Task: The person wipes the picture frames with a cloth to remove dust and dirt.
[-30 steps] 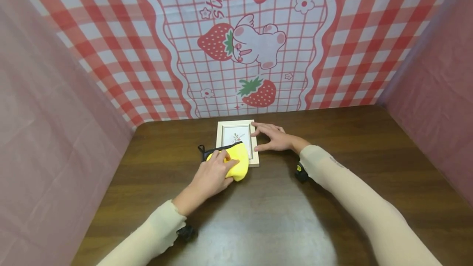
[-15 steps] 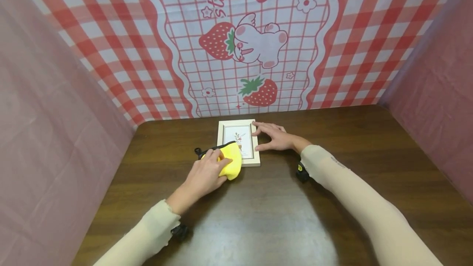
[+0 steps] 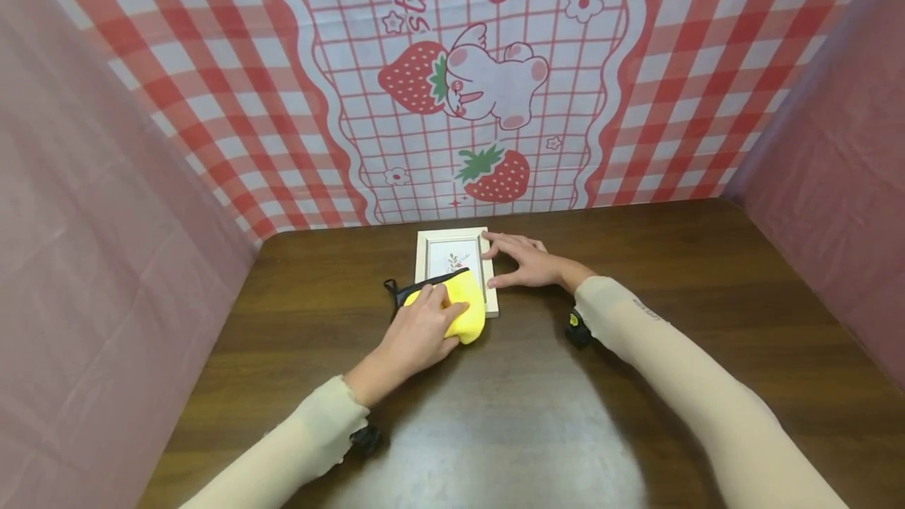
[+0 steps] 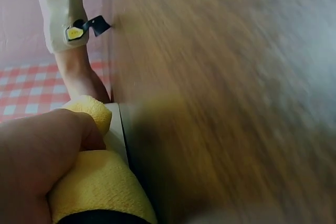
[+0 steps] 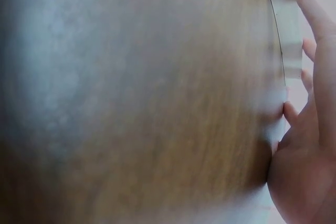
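Note:
A cream-coloured picture frame [image 3: 422, 254] with a flower print lies flat near the back of the table. My left hand [image 3: 419, 334] grips a yellow cleaning cloth [image 3: 470, 314] with a dark edge and a black loop, holding it against the lower part of the frame. The cloth covers the lower print, and its plush bunches around my fingers in the left wrist view. At the frame's right side, my right hand [image 3: 526, 261] rests with fingers and thumb spread, their tips touching the border. In the right wrist view these fingertips meet the side of the frame [image 5: 286, 27].
The brown wooden table [image 3: 523, 415] reflects light in front of the hands. Behind it hangs a red-and-white checked cloth [image 3: 679, 61] with strawberry prints. Pink curtains [image 3: 106, 218] close off both sides. A small black camera [image 3: 577, 330] is strapped under the right wrist.
My left hand slid the yellow cloth left across the frame, uncovering more of the print, then back to the right, past its first position. My right hand stayed at the frame's edge.

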Demonstrator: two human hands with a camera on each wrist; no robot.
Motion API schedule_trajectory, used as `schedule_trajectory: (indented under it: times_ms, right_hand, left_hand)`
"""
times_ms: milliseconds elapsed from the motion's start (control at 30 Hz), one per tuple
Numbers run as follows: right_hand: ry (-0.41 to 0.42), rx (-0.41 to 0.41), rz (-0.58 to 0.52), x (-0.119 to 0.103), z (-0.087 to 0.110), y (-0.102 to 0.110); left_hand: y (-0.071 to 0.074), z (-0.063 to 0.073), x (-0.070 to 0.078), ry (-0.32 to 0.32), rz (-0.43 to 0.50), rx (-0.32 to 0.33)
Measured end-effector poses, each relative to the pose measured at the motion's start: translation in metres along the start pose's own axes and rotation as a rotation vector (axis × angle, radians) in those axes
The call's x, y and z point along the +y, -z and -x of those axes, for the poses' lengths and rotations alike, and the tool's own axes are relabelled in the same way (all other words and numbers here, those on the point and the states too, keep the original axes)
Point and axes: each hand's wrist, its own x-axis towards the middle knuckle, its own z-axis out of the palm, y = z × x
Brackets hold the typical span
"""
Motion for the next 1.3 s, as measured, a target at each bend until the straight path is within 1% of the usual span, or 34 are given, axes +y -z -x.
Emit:
schedule_trajectory:
  times_ms: [33,100,133,200,400,467,533,600,633,700,767,833,900,1000,1033,1133,1300]
  right_hand:
    - [-0.002,0.001,0.003,0.0,0.0,0.0]
    - [0.002,0.003,0.006,-0.001,0.001,0.001]
    - [0.005,0.004,0.004,-0.002,0.001,0.001]
    - [0.009,0.002,0.002,-0.003,0.002,0.002]
    - [0.028,-0.009,-0.003,-0.004,0.001,0.001]
    - [0.036,-0.01,0.0,-0.004,0.001,0.001]
    - [0.035,-0.01,0.0,-0.002,0.0,0.0]
    - [0.029,-0.005,0.004,-0.001,-0.001,0.0]
    - [0.026,-0.002,0.004,0.0,-0.001,0.0]
    - [0.019,0.002,0.005,0.001,-0.001,0.0]
    - [0.015,0.003,0.008,0.002,-0.001,0.0]
    - [0.013,0.002,0.006,0.002,-0.001,0.0]
    - [0.007,-0.001,0.007,0.002,-0.002,0.0]
    - [-0.005,-0.006,0.0,0.003,-0.002,0.0]
    - [-0.004,-0.008,-0.001,0.003,-0.002,0.0]
    - [-0.003,-0.011,-0.007,0.005,-0.002,0.0]
    - [-0.003,0.0,-0.02,0.005,-0.004,-0.001]
  left_hand:
    - [-0.007,-0.001,-0.001,0.006,0.011,-0.002]
    - [-0.015,-0.005,0.002,0.03,0.042,-0.031]
    - [-0.013,-0.007,0.005,0.037,0.043,-0.047]
    - [-0.019,-0.011,0.008,0.049,0.037,-0.052]
    - [-0.021,-0.02,0.028,0.058,0.018,-0.049]
    - [-0.022,-0.022,0.032,0.06,0.008,-0.042]
    - [-0.012,-0.022,0.037,0.06,-0.028,-0.049]
    - [-0.011,-0.022,0.037,0.068,-0.021,-0.046]
    - [-0.009,-0.022,0.037,0.071,-0.019,-0.055]
    - [-0.01,-0.02,0.034,0.078,-0.013,-0.066]
    - [-0.02,-0.017,0.028,0.089,0.024,-0.066]
    - [-0.018,-0.014,0.025,0.091,0.016,-0.086]
    - [-0.018,-0.008,0.018,0.085,0.013,-0.075]
    - [0.003,0.0,0.016,0.093,0.004,-0.065]
    - [0.009,0.003,0.015,0.097,0.0,-0.052]
    - [0.034,0.01,0.016,0.133,-0.001,-0.051]
    - [0.046,0.019,0.009,0.165,-0.013,-0.084]
